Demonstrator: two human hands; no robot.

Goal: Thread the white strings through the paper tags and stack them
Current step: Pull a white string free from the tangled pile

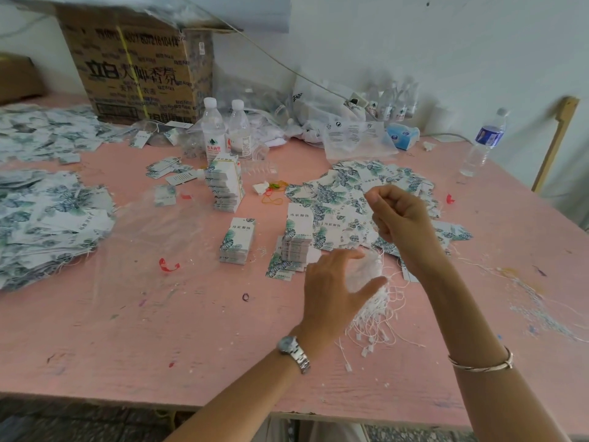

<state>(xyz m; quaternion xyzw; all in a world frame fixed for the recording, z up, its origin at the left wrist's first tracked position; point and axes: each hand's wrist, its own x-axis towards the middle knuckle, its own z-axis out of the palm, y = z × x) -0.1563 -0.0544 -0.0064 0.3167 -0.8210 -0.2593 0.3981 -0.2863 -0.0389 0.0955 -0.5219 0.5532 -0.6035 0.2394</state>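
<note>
Leftmost, well to the left of the bundle of white strings [373, 301], a loose heap of leaf-printed paper tags [54, 224] lies on the pink tabletop [159, 330]. Far behind the bundle and to its left stands a cardboard box [137, 68], and nearer the bundle than the box are two water bottles [213, 129]. Closer still on that side is a tall stack of tags [224, 186], then a short stack [237, 242]. The left hand [334, 282] is at the bundle itself, holding it between a spread thumb and fingers just above the tabletop. Straight above the bundle the right hand [401, 215] has its fingers curled, thumb and forefinger pinched together on what looks like one thin strand [381, 257] rising from the bundle. Behind the bundle lies a spread of loose tags [350, 186]. Far behind it and to its right stands a lone bottle [484, 141].
</note>
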